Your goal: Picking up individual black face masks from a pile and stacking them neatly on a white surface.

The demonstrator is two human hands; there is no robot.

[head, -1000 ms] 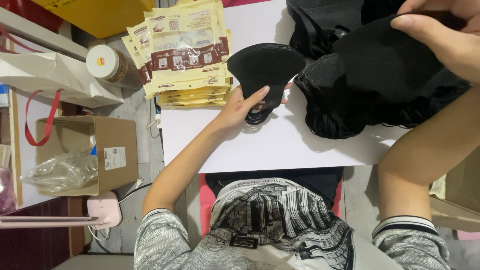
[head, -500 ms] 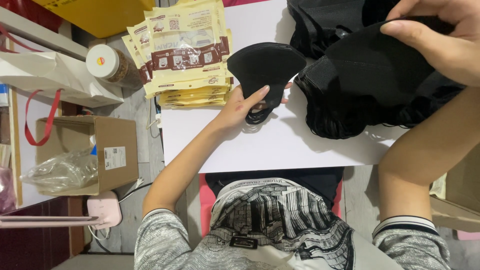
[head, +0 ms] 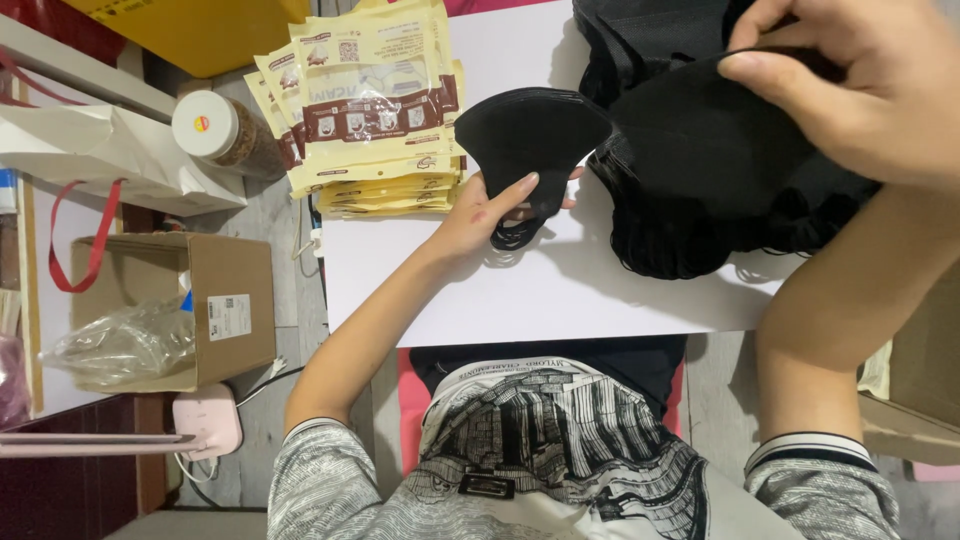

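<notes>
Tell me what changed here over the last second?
The right hand shifted slightly left, its fingers pinching a black mask on the black pile. The left hand kept holding its folded mask; the packets stayed put.

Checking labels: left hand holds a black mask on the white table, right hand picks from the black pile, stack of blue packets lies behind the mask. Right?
Not quite. The head view shows the stack of packets is yellow with brown bands, not blue. The rest holds: left hand holds the black mask on the white table, right hand at the black pile.
</notes>
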